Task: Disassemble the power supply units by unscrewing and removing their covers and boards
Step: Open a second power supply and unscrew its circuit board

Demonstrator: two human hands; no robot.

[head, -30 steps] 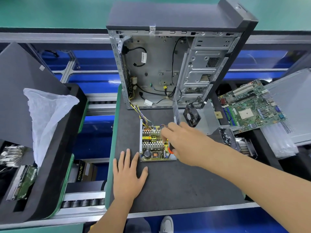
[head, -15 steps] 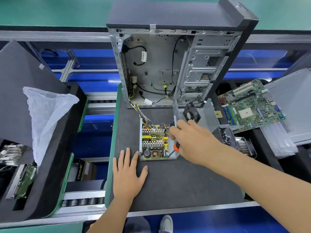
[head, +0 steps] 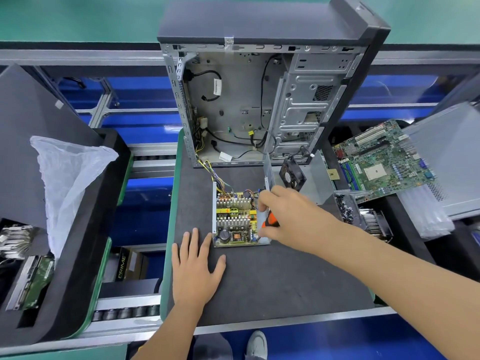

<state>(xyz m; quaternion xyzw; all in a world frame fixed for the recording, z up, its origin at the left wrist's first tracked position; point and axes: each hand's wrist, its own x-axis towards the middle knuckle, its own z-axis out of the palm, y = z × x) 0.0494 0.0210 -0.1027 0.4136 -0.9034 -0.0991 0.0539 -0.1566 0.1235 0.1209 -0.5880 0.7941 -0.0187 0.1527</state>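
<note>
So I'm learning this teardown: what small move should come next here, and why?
Probably turn the screwdriver to loosen the board's near right corner screw. The right hand grips its orange handle, tip down at that corner of the power supply board, which still sits in its metal tray. The left hand lies flat on the mat beside it.

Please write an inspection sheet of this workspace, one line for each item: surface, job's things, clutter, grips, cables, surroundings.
Surface: dark mat, bare in front.
Job's things: power supply unit lies open, cover off, board still in its tray; orange-handled screwdriver points at its near right corner.
Clutter: loose fan beside the unit; empty computer case stands behind.
Grips: right hand holds the screwdriver; left hand lies flat on the mat, fingertips near the unit.
Cables: coloured wire bundle runs from the case to the board.
Surroundings: motherboard on the right; plastic bag on the left.
</note>
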